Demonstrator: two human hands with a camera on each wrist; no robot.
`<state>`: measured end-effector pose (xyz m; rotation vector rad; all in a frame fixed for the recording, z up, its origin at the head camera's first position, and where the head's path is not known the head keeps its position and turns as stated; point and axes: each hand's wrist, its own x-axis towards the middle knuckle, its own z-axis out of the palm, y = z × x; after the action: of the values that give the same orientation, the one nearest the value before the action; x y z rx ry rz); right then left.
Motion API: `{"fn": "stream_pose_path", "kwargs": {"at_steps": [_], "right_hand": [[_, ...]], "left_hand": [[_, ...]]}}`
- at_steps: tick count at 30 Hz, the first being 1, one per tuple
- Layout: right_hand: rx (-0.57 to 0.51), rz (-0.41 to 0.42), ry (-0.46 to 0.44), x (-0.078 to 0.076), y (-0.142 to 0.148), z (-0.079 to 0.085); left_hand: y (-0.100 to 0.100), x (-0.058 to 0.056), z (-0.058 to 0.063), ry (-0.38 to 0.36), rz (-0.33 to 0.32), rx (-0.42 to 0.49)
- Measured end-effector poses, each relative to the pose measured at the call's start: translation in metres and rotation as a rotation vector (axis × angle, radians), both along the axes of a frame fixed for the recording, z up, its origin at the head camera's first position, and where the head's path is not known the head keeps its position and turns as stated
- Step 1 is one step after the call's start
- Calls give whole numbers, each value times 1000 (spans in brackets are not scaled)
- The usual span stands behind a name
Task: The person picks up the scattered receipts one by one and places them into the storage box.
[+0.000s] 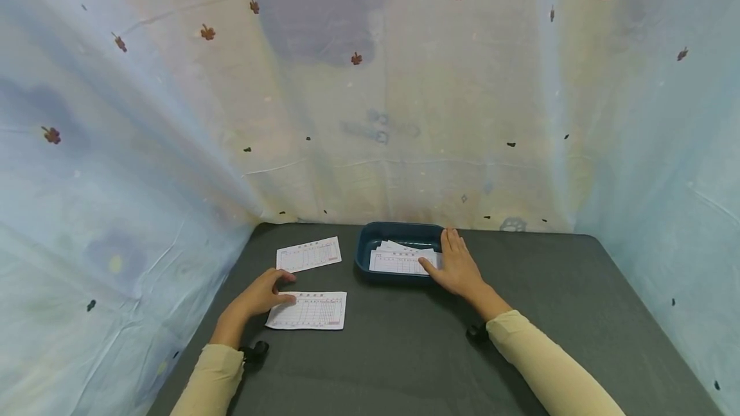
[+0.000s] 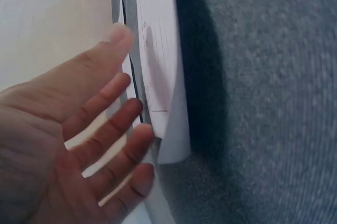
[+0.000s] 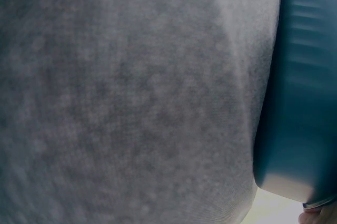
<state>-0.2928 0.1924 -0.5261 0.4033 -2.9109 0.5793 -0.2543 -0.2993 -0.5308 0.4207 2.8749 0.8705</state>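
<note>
My left hand [image 1: 263,294] hovers at the left end of a printed paper form pad [image 1: 315,313], thumb and fingers spread apart. In the left wrist view that hand [image 2: 100,124] shows loosely bent fingers with nothing between them, and the pad's near corner [image 2: 176,134] curls up. Another printed form [image 1: 309,254] lies just beyond it, tilted. At the back of the table a dark blue tray [image 1: 399,278] holds several printed slips [image 1: 396,263]. My right hand [image 1: 459,268] rests on its right rim, fingers extended, thumb over the slips. The right wrist view shows mostly the tray's ribbed side [image 3: 303,87].
A dark grey cloth [image 1: 405,352] covers the table. Behind it and along both sides hangs a pale patterned curtain [image 1: 405,114], close to the tray's back. Black bands with small devices [image 1: 254,352] sit at both wrists, below light yellow sleeves.
</note>
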Motion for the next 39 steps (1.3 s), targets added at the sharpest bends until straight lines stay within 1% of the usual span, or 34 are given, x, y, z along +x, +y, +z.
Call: {"fn": "stream_pose_path", "kwargs": {"at_steps": [5,8,10,18,23,32,39], "right_hand": [[-2,1,9,1,-1,1],[3,2,9,0,0,1],[7,1,4,0,0,0],[13,-1,-5,0,0,-1],[11,-2,2,0,0,-1],[4,0,-3,1,-1,1],[4,3,-7,1,0,1]], "left_hand": [[1,4,5,-30,12,-15],[1,6,5,-19,1,-23],[2,6,5,-17,10,-28],[8,5,4,-45,89,-69],[10,4,5,-45,107,-86],[12,6,5,-44,122,-139],[13,5,3,-52,122,-155]]}}
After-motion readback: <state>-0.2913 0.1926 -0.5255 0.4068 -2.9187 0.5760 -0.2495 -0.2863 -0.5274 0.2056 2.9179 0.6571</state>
